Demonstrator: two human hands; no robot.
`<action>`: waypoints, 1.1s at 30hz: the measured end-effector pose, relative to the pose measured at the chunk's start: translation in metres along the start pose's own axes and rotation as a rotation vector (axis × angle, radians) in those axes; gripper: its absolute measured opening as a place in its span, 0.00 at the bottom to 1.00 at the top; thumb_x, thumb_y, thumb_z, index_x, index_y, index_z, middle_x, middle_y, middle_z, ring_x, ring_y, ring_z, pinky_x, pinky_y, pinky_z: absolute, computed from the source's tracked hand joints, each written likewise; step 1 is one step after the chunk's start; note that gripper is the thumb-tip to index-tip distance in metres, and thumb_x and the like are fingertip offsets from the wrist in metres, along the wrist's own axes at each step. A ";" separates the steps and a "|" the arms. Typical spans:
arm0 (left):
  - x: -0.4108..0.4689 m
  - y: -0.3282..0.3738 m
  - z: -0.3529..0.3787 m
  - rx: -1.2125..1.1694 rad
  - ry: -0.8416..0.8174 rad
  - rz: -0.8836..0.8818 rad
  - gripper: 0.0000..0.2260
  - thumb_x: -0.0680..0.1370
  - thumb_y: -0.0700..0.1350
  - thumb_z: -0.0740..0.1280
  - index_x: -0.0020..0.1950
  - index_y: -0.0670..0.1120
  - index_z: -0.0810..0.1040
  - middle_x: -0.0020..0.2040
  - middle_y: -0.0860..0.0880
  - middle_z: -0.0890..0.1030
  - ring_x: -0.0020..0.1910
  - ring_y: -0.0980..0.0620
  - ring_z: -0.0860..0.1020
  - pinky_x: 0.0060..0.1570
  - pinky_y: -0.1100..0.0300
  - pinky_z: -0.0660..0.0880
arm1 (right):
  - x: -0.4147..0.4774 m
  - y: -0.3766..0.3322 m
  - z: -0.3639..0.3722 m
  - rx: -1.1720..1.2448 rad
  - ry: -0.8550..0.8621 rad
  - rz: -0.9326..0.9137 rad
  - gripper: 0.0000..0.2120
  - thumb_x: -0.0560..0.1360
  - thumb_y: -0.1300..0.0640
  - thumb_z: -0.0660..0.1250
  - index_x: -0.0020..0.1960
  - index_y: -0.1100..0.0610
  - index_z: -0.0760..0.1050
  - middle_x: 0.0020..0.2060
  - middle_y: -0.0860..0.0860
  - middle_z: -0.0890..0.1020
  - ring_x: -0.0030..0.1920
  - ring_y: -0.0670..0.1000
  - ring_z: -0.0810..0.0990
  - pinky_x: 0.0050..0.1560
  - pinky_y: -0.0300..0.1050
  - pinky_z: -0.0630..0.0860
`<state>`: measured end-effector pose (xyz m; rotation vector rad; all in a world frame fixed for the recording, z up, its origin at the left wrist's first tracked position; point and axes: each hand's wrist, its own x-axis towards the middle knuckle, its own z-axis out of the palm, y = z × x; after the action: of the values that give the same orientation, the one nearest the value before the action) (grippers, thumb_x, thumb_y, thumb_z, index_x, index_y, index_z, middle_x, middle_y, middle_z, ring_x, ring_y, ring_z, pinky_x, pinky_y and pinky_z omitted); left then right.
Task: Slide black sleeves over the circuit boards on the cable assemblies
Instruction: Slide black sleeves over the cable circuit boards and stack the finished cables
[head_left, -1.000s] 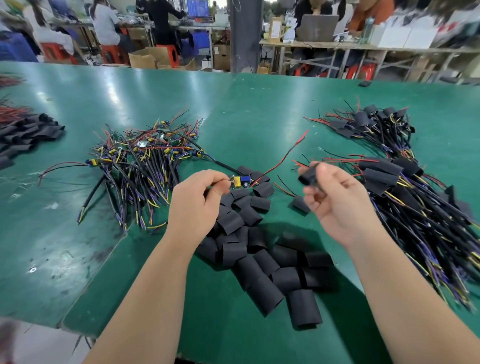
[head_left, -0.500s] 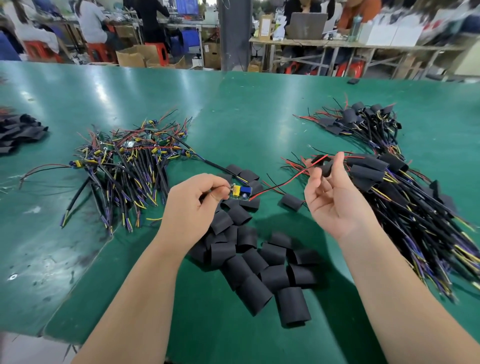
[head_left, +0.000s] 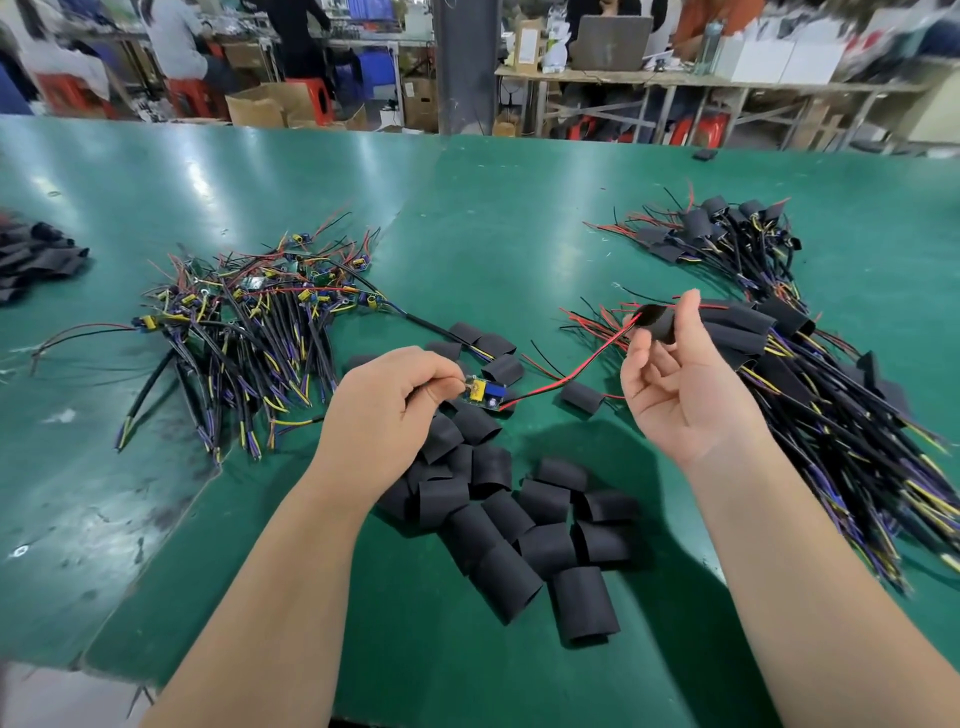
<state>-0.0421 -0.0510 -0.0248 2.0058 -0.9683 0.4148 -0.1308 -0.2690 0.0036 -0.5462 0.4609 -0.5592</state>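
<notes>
L fingers (head_left: 441, 378) pinch the circuit board (head_left: 483, 392) by one end, just above the loose sleeve pile (head_left: 519, 519). R fingers (head_left: 687, 319) grip one black sleeve (head_left: 655, 323), up & right of the pile. Vs a sec ago the red lead (head_left: 566, 379) now reaches the sleeve mouth, so threading's started imo. Sleeve isn't on the board yet. Bare assemblies (head_left: 244, 322) sit left of the pile on the bench (head_left: 467, 208).
</notes>
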 end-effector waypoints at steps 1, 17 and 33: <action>0.000 0.000 0.000 0.002 0.001 0.007 0.06 0.75 0.43 0.65 0.44 0.44 0.82 0.38 0.54 0.80 0.39 0.59 0.74 0.41 0.68 0.70 | 0.000 0.001 -0.001 -0.030 0.016 -0.005 0.16 0.70 0.49 0.72 0.37 0.60 0.73 0.26 0.50 0.79 0.28 0.45 0.79 0.30 0.32 0.75; 0.002 0.001 0.001 0.035 0.028 0.015 0.07 0.77 0.42 0.64 0.44 0.43 0.81 0.39 0.54 0.78 0.41 0.54 0.75 0.43 0.63 0.70 | -0.001 0.000 0.003 -0.079 -0.159 0.009 0.15 0.62 0.46 0.73 0.35 0.57 0.74 0.28 0.48 0.75 0.25 0.43 0.70 0.26 0.33 0.69; 0.000 0.008 0.004 -0.055 0.036 -0.017 0.06 0.78 0.41 0.66 0.43 0.45 0.80 0.37 0.61 0.77 0.36 0.67 0.73 0.37 0.75 0.65 | -0.011 0.020 0.003 -0.164 -0.373 0.068 0.11 0.66 0.60 0.70 0.48 0.57 0.75 0.42 0.53 0.85 0.31 0.42 0.76 0.35 0.31 0.74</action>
<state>-0.0484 -0.0572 -0.0223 1.9493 -0.9303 0.4088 -0.1301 -0.2472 -0.0033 -0.7714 0.1698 -0.3444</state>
